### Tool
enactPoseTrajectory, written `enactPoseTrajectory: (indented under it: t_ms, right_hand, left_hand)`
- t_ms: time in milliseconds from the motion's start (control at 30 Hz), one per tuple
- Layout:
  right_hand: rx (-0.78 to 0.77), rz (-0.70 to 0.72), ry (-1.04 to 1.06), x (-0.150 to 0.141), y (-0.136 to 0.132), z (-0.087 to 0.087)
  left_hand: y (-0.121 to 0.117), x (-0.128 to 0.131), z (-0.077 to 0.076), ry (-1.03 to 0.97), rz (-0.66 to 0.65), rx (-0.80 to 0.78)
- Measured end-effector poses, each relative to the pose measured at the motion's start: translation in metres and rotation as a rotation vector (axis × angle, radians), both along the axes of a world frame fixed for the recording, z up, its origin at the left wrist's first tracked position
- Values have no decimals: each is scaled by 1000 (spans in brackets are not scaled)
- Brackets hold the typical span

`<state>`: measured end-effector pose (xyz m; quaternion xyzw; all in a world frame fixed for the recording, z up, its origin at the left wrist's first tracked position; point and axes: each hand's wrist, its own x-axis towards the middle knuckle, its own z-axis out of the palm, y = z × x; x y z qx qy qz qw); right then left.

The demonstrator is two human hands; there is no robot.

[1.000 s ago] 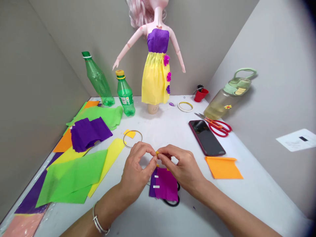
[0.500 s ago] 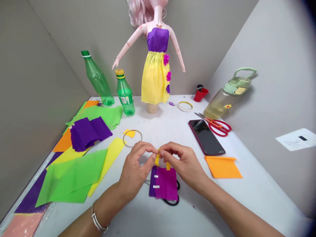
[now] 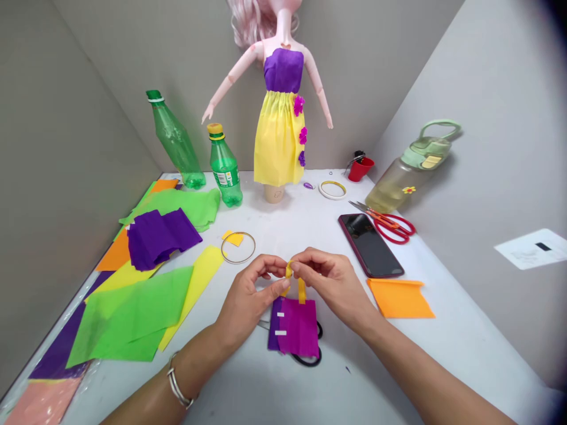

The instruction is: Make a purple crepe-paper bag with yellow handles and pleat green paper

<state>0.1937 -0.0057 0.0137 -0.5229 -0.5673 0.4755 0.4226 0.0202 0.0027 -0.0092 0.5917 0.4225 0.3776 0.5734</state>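
Note:
My left hand pinches a thin yellow strip between thumb and fingers. On the strip's other side, my right hand pinches it too, fingertips close to the left ones. The strip forms a handle-like loop above a small magenta and purple paper piece, and its right leg meets the top edge. Two short white bits lie on the left part of this piece. Beneath it rests a pair of black-handled scissors, mostly covered.
Paper sheets, among them a green one and a purple one, lie at left. A doll in a purple and yellow dress stands behind, near a green bottle. Right are a phone, red scissors and orange paper.
My fingertips have shifted slightly up and right along the yellow strip. More of its loop shows now, where at first only a small yellow bit was visible. The paper piece stays put.

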Motion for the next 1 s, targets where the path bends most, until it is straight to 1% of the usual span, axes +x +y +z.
enactPoseTrajectory:
  t_ms: [300, 400, 500, 633, 733, 867, 1000]
  right_hand:
    - [4, -7, -7, -1, 0, -3]
    - [-10, 6, 2, 0, -1, -2]
    - [-19, 11, 14, -1, -2, -1]
    - [-16, 18, 5, -2, -3, 2]
    - [1, 33, -12, -1, -3, 3]
    - [28, 43, -4, 1, -3, 4]
    - [-26, 72, 17, -1, -3, 3]
  left_hand:
    - [-1, 1, -2, -94, 82, -107]
    - [0, 3, -2, -153, 71, -164]
    - [0, 3, -3, -198, 28, -191]
    - [1, 2, -3, -162, -15, -171]
    - [2, 1, -4, -116, -5, -142]
    - [2, -1, -5, -96, 0, -147]
    - [2, -2, -5, -88, 10, -147]
